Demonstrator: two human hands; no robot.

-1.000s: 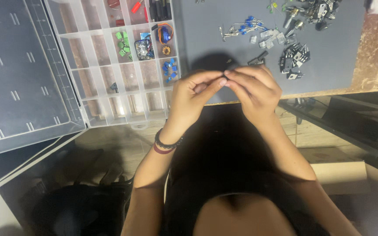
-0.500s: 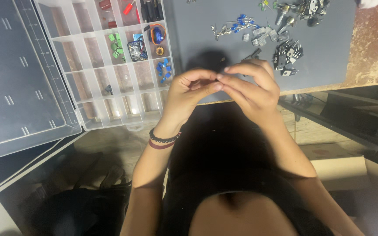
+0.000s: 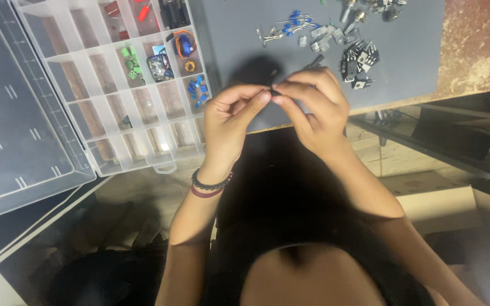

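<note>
Both hands meet fingertip to fingertip over the near edge of the grey mat [image 3: 245,34], pinched together on a small dark component [image 3: 273,89] that is mostly hidden between them; only a sliver of it shows, so its long axis cannot be told for certain, though it seems to run roughly 9 to 3 o'clock across the gap. The left hand [image 3: 231,122] closes thumb and forefinger on it from 9 o'clock, the right hand [image 3: 313,110] from 3 o'clock, so neither is nearer: each holds one end. Out from the pinch, at 1 o'clock, lies a cluster of black parts [image 3: 359,59]; at 12 o'clock, blue-capped pieces [image 3: 297,21]. At 10 o'clock the clear compartment box [image 3: 143,164] sits open, with blue bits [image 3: 198,90] in its nearest filled cell.
</note>
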